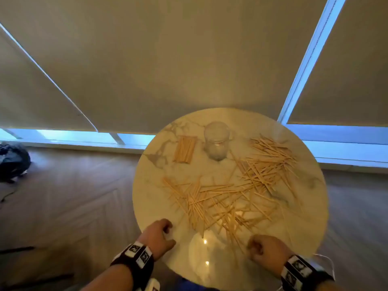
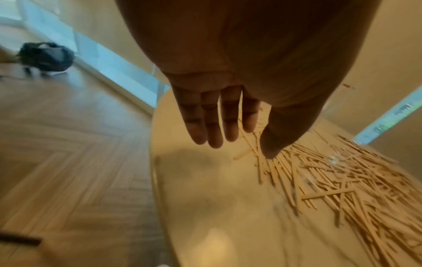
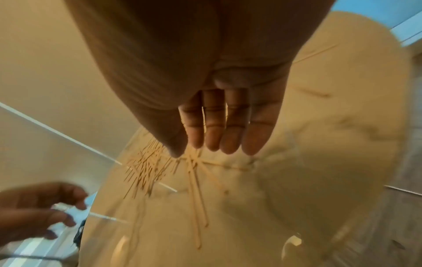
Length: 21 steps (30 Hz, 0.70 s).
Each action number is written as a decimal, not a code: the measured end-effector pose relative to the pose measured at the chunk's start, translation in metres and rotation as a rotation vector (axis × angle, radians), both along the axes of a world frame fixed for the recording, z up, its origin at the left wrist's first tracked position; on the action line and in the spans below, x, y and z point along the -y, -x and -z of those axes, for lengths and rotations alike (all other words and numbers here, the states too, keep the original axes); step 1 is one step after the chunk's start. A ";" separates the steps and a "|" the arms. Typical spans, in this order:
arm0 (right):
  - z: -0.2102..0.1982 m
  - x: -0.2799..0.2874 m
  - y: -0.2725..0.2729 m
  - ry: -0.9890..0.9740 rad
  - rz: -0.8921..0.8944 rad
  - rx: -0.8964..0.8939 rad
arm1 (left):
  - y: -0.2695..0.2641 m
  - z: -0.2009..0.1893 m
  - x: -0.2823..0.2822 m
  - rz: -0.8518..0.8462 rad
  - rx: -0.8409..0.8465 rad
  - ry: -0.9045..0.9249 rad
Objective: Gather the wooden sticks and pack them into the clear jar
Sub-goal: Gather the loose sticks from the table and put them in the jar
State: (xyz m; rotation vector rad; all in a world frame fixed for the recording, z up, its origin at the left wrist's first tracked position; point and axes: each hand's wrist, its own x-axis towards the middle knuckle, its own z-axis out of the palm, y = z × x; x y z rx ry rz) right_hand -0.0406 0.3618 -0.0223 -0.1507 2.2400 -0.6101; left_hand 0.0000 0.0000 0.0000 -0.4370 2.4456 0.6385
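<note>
I have both hands low over the near edge of the round table (image 1: 147,185), neither holding anything. From the head camera my left hand (image 1: 160,235) and right hand (image 1: 266,249) look loosely curled, but the wrist cameras show the fingers (image 2: 212,124) of the left fairly straight and side by side, and the right's fingers (image 3: 230,130) the same, hanging just above the tabletop (no stick between them that I can make out).

The loose sticks (image 1: 226,198) lie scattered in a broad band from the near middle out to the far right, crossing each other at all angles. A tidy bundle (image 1: 184,149) lies at the far left, just beside the clear jar (image 1: 217,141), which stands at the far side with nothing visible in it.

I'd say the hands flank the near end of the scatter, well placed to rake it together.
</note>
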 end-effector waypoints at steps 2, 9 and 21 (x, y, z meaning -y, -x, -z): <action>0.013 0.028 0.010 0.001 -0.010 -0.020 | 0.026 0.006 0.006 0.060 -0.006 0.030; 0.036 0.097 0.027 -0.106 0.078 -0.092 | 0.105 0.026 0.036 0.221 0.022 0.152; 0.035 0.136 0.087 -0.146 0.236 -0.221 | 0.165 0.057 0.043 0.494 -0.017 0.157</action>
